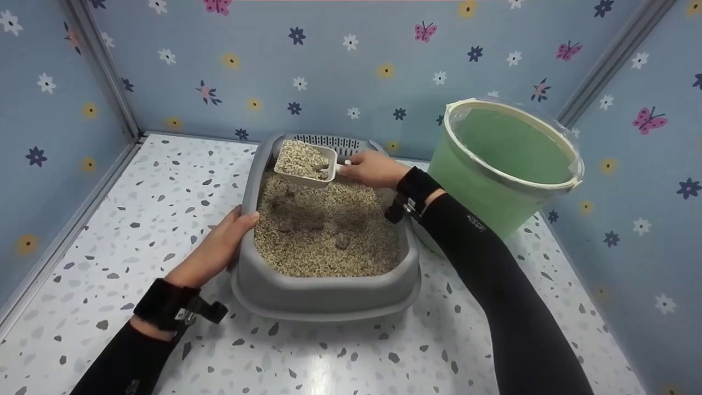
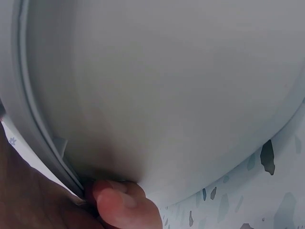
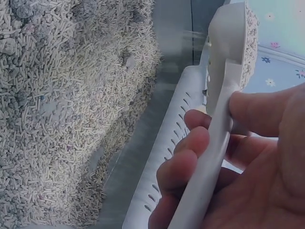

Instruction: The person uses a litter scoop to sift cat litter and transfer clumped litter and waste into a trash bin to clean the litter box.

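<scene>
A grey litter box [image 1: 334, 299] filled with tan pellet litter [image 1: 323, 260] stands on the floor. My left hand [image 1: 222, 238] grips its left rim, thumb on top; in the left wrist view the fingers [image 2: 126, 205] curl against the outer wall under the lip. Over the back of the box, my right hand [image 1: 378, 169] holds a white litter scoop [image 1: 307, 180] by its handle, thumb on one side and fingers wrapped round the other. Litter heaps in the scoop, with darker lumps near its handle end. A clump [image 1: 342, 240] lies on the litter below, among darker patches.
A green bucket [image 1: 477, 170] with a pale rim and a clear liner stands right of the box, behind my right forearm. Flower-patterned panels [image 1: 329, 60] enclose the back and both sides. The speckled white floor [image 1: 164, 219] shows around the box.
</scene>
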A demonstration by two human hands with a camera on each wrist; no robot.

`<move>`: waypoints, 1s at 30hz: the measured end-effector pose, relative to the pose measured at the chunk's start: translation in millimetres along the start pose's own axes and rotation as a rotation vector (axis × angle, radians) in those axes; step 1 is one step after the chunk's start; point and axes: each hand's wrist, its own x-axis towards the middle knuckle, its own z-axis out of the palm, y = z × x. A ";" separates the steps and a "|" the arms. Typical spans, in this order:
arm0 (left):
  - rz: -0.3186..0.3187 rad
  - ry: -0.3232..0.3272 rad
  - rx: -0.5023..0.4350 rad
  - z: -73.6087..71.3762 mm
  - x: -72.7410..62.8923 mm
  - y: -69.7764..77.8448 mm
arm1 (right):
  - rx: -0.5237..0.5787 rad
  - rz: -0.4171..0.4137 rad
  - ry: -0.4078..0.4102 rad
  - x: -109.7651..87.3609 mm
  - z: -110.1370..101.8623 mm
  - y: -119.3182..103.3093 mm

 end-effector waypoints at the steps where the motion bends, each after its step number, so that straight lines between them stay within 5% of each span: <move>1: -0.001 0.000 0.004 0.0 0.0 -0.1 | 0.002 0.002 0.009 -0.5 -0.2 0.1; 30: -0.011 -0.005 -0.005 2.3 0.4 0.4 | -0.005 0.010 0.074 -8.7 -11.0 -0.7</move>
